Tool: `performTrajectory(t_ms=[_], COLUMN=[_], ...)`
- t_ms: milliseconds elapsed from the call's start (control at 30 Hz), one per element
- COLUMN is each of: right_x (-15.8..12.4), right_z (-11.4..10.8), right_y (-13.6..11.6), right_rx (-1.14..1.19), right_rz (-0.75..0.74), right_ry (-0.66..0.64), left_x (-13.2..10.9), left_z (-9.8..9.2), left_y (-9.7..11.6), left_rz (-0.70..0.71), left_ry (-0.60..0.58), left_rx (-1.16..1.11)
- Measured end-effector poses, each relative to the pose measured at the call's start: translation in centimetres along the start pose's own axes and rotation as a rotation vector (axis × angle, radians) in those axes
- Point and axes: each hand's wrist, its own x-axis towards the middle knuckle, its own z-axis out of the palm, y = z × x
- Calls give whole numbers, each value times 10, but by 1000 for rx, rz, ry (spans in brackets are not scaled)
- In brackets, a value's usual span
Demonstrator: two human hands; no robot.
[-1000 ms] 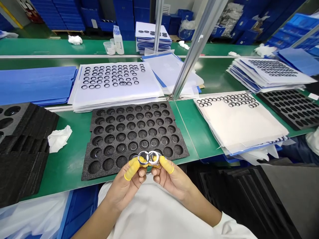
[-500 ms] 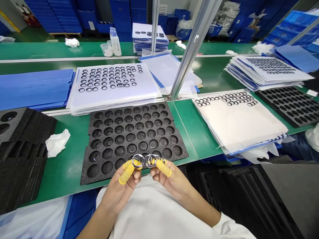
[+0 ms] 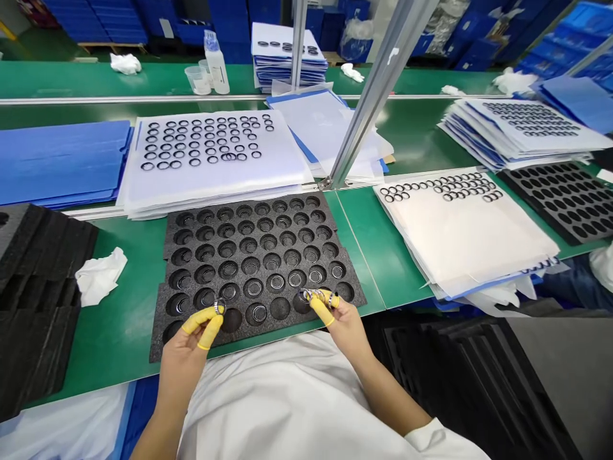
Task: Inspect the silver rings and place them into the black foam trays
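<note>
Left hand (image 3: 184, 348) pinches one metal ring (image 3: 219, 307) between two fingertips in yellow finger cots (image 3: 197, 320); the ring stands on edge above the lower rows of the foam tray (image 3: 160, 338), not touching it as far as can be judged. Right hand (image 3: 343, 329) pinches a second metal piece (image 3: 313, 295) between yellow-cotted fingertips, over the tray's lower right corner; whether this is one ring or more cannot be told. The hands are well apart. Several tray pockets (image 3: 276, 282) hold rings. A white sheet stack (image 3: 211, 153) lies beyond the tray, set with rows of dark rings, and a second stack (image 3: 462, 239) lies to its right with rings along its far edge. A white cloth (image 3: 100, 276) and stacked foam trays (image 3: 36, 287) lie to the left on the green bench (image 3: 119, 345).
</note>
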Motion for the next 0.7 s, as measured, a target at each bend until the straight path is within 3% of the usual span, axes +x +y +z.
performTrajectory(t_ms=[200, 333, 467, 600, 700], right_x=[1, 6, 10, 7, 4], right_z=[10, 19, 19, 19, 24], right_y=[30, 38, 39, 30, 10], right_rx=[-170, -252, -272, -229, -2], right_rz=[-130, -158, -173, -134, 21], right_ry=[-107, -168, -126, -31, -132], left_x=[-10, -8, -2, -9, -16], left_z=[-9, -7, -5, 10, 31], left_y=[-17, -18, -12, 5, 22], left_rz=[174, 221, 255, 249, 121], left_ry=[-167, -184, -205, -271, -359], left_rx=[276, 386, 441, 367, 159])
